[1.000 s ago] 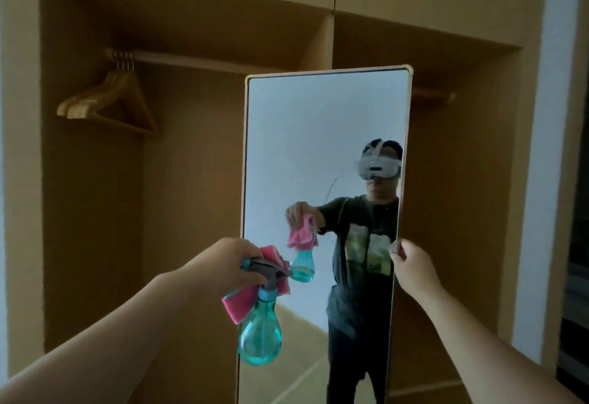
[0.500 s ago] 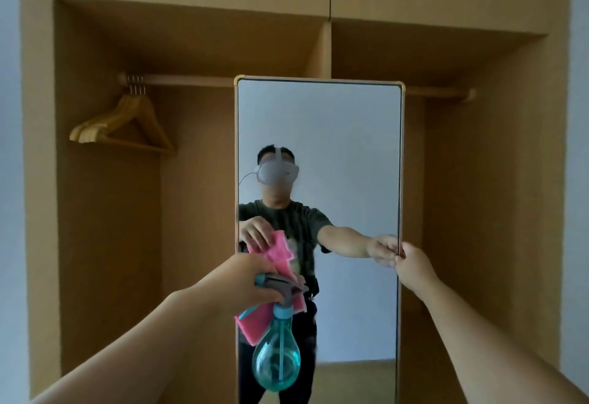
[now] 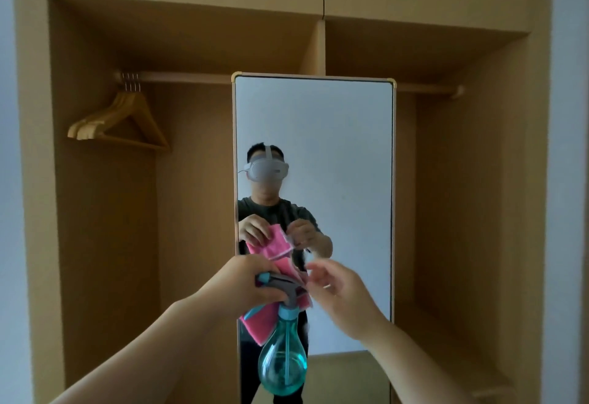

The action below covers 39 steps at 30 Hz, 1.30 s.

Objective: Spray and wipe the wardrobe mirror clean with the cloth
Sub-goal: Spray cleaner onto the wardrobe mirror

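At the far left of the open tan wooden wardrobe point(image 3: 95, 244), a cluster of pale wooden clothes hangers point(image 3: 118, 123) dangles from the rail, well apart from the work.

Lower and nearer the middle, the left grip point(image 3: 245, 285), a bare hand, is clenched round the grey trigger head of a translucent teal pear-shaped plastic spray bottle point(image 3: 283, 362). A bunched pink cleaning cloth point(image 3: 259, 320) is trapped in the same hold. The bottle's long axis is upright, its bulb hanging straight below the grip. One fold of the cloth droops below the hand to the left of the bottle's neck. Another corner pokes up and to the right, past the trigger head.

Just right of that corner is the right grip point(image 3: 338, 292), released, fingers spread and loosely bent, grasping nothing. Motion blur hides whether its fingertips touch the cloth.

That is the relation that counts: the free pink corner lies directly left of the right grip, which is the nearer free hand to take it, probably so that one hand sprays and the other wipes.

Straight ahead, beyond both hands, stands the tall upright gold-framed wardrobe mirror point(image 3: 350, 135), neither hand touching it. The wardrobe's right bay lies beyond its right edge.
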Motion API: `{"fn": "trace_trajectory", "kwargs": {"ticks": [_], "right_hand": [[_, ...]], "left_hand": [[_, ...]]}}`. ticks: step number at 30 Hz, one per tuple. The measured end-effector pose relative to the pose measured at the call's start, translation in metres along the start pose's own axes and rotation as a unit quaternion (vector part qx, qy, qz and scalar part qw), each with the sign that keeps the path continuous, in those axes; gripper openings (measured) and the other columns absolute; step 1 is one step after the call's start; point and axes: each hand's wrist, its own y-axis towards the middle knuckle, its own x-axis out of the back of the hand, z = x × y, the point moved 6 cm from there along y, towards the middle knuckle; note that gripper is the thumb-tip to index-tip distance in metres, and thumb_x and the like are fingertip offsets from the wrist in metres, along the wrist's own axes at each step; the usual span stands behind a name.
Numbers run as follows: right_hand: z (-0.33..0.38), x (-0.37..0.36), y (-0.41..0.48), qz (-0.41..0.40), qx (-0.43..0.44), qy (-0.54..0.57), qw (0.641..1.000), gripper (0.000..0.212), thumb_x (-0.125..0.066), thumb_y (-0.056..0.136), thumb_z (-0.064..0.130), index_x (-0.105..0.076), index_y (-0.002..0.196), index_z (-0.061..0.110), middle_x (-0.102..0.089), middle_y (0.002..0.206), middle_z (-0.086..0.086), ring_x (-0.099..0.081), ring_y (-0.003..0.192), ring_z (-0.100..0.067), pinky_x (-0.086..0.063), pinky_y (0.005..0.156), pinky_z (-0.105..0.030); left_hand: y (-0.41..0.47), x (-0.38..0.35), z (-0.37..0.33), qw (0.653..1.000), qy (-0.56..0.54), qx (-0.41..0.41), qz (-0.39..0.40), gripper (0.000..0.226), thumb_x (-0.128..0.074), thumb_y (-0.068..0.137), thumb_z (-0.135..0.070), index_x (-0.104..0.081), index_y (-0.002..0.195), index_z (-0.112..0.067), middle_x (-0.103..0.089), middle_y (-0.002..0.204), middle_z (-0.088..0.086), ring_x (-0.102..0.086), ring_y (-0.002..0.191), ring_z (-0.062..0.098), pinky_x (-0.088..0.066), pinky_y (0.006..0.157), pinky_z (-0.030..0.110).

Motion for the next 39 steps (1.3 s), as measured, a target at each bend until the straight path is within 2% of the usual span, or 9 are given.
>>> {"fn": "trace_trajectory", "kwargs": {"ticks": [3, 10, 15, 19, 22, 27, 33, 36, 39], "right_hand": [[0.009, -0.027, -0.007, 0.091, -0.017, 0.015, 0.996, 0.037, -0.069, 0.084, 0.01, -0.06, 0.109, 0.036, -0.067, 0.101, 0.014, -0.064, 0.093, -0.006, -0.051, 0.077, -0.019], [0.001, -0.037, -0.008, -0.022, -0.017, -0.08, 0.996, 0.058, -0.081, 0.071, 0.034, -0.048, 0.116, 0.046, -0.051, 0.11, 0.02, -0.056, 0.101, 0.004, -0.05, 0.083, -0.015], [-0.003, -0.053, -0.011, -0.028, -0.051, -0.005, 0.998, 0.059, -0.073, 0.073, 0.012, -0.047, 0.112, 0.048, -0.064, 0.104, 0.019, -0.065, 0.096, -0.004, -0.057, 0.08, -0.028], [0.003, -0.042, -0.011, -0.062, -0.039, 0.023, 0.997, 0.054, -0.073, 0.079, 0.007, -0.047, 0.106, 0.045, -0.063, 0.098, 0.027, -0.068, 0.085, -0.005, -0.054, 0.068, -0.02], [0.004, -0.032, -0.01, -0.087, -0.042, 0.0, 0.995, 0.05, -0.079, 0.078, 0.019, -0.046, 0.104, 0.045, -0.063, 0.092, 0.029, -0.067, 0.083, -0.002, -0.056, 0.069, -0.022], [0.0, -0.03, -0.008, -0.101, -0.064, 0.033, 0.992, 0.072, -0.081, 0.076, 0.021, -0.035, 0.13, 0.037, -0.063, 0.101, 0.016, -0.063, 0.094, 0.004, -0.054, 0.076, -0.019], [-0.005, -0.043, 0.002, 0.009, -0.122, 0.218, 0.968, 0.032, -0.078, 0.072, 0.007, -0.072, 0.098, 0.024, -0.072, 0.096, -0.012, -0.068, 0.094, -0.031, -0.056, 0.085, -0.042], [-0.005, -0.044, 0.007, -0.013, -0.131, 0.263, 0.956, 0.029, -0.074, 0.069, 0.007, -0.075, 0.094, 0.022, -0.072, 0.093, -0.012, -0.067, 0.093, -0.029, -0.052, 0.089, -0.042], [0.001, -0.037, 0.013, -0.04, -0.126, 0.294, 0.947, 0.023, -0.068, 0.079, -0.001, -0.076, 0.086, 0.019, -0.071, 0.089, -0.015, -0.067, 0.086, -0.028, -0.054, 0.081, -0.039]], "left_hand": [[-0.004, -0.001, 0.002, 1.0, -0.014, 0.0, -0.003, 0.015, -0.074, 0.079, -0.032, -0.063, 0.084, -0.041, -0.066, 0.087, -0.016, -0.063, 0.079, 0.001, -0.051, 0.064, 0.011], [-0.008, 0.006, 0.009, 0.998, -0.046, 0.011, -0.033, 0.02, -0.076, 0.076, -0.036, -0.072, 0.096, -0.032, -0.069, 0.089, -0.013, -0.065, 0.08, 0.005, -0.057, 0.072, 0.022], [-0.008, 0.006, 0.003, 0.998, -0.049, 0.006, -0.039, 0.02, -0.076, 0.076, -0.038, -0.072, 0.094, -0.032, -0.069, 0.089, -0.011, -0.066, 0.08, 0.008, -0.058, 0.076, 0.03], [-0.009, 0.016, 0.008, 0.997, -0.051, 0.035, -0.047, 0.014, -0.077, 0.076, -0.041, -0.063, 0.079, -0.042, -0.066, 0.088, -0.013, -0.063, 0.078, 0.004, -0.056, 0.068, 0.022], [-0.011, 0.02, 0.015, 0.998, -0.023, 0.051, -0.02, 0.01, -0.073, 0.08, -0.041, -0.066, 0.083, -0.034, -0.062, 0.089, -0.018, -0.059, 0.079, 0.003, -0.049, 0.061, 0.013], [-0.01, 0.014, 0.016, 0.999, 0.027, 0.023, -0.019, 0.017, -0.065, 0.087, -0.037, -0.071, 0.083, -0.022, -0.067, 0.082, -0.002, -0.056, 0.069, 0.009, -0.043, 0.06, 0.016], [-0.008, 0.017, 0.002, 0.999, 0.026, -0.021, -0.036, 0.013, -0.064, 0.089, -0.035, -0.072, 0.088, -0.026, -0.067, 0.085, -0.01, -0.06, 0.078, 0.008, -0.048, 0.07, 0.019], [-0.007, 0.018, -0.005, 0.998, 0.039, -0.043, -0.038, 0.017, -0.065, 0.088, -0.035, -0.074, 0.095, -0.023, -0.069, 0.09, -0.009, -0.061, 0.082, 0.01, -0.048, 0.072, 0.019], [-0.008, 0.029, 0.001, 0.998, 0.03, -0.025, -0.054, 0.019, -0.068, 0.086, -0.034, -0.071, 0.103, -0.029, -0.063, 0.099, -0.014, -0.058, 0.088, 0.005, -0.045, 0.073, 0.013]]}}
